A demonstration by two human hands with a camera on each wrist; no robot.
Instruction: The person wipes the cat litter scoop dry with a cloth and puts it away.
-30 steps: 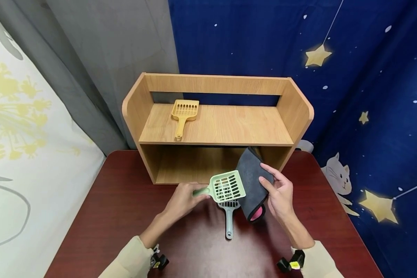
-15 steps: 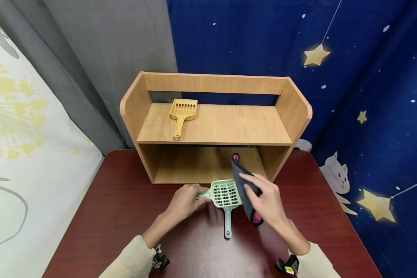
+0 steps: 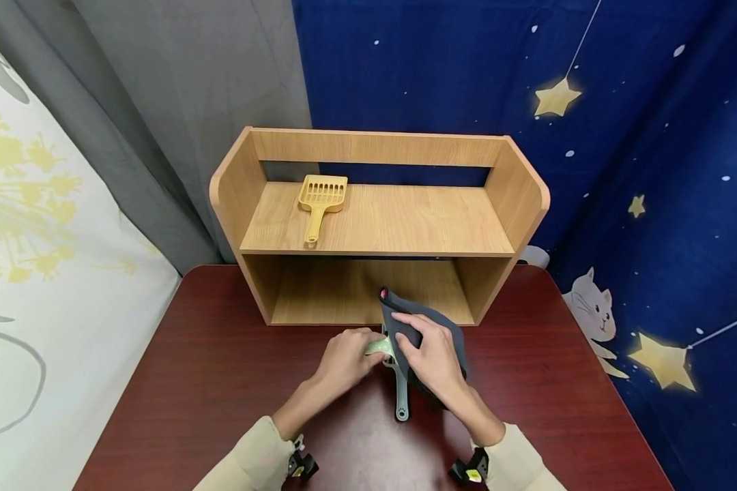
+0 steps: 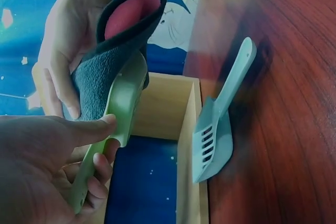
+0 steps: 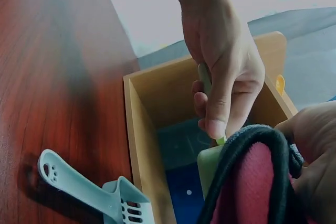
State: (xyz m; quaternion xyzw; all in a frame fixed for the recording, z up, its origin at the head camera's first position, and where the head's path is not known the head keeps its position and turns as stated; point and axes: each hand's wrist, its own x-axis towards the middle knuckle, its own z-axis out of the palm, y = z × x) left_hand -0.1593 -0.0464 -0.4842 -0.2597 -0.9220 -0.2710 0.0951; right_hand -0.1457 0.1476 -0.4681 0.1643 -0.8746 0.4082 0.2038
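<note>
My left hand [image 3: 347,358] grips the handle of a pale green litter scoop [image 4: 125,100]. A dark grey cloth [image 3: 430,320] with black edging and a pink inner side is folded in my right hand [image 3: 430,354]. The cloth wraps over the scoop's slotted head, hiding most of it in the head view. In the right wrist view the pink side [image 5: 254,182] faces the camera. Below the hands, a blue-grey litter scoop [image 3: 402,395] lies on the table, its head partly covered from above. A yellow litter scoop [image 3: 322,198] rests on the upper shelf.
A two-level wooden shelf unit [image 3: 374,218] stands at the back of the dark red table [image 3: 221,395], just beyond my hands. Behind it hang a grey curtain [image 3: 209,82] and a blue star-patterned curtain [image 3: 442,75].
My right hand has moved left with the cloth, which now covers the green scoop's head. My left hand has shifted slightly right, still holding the handle. The other scoops stay put.
</note>
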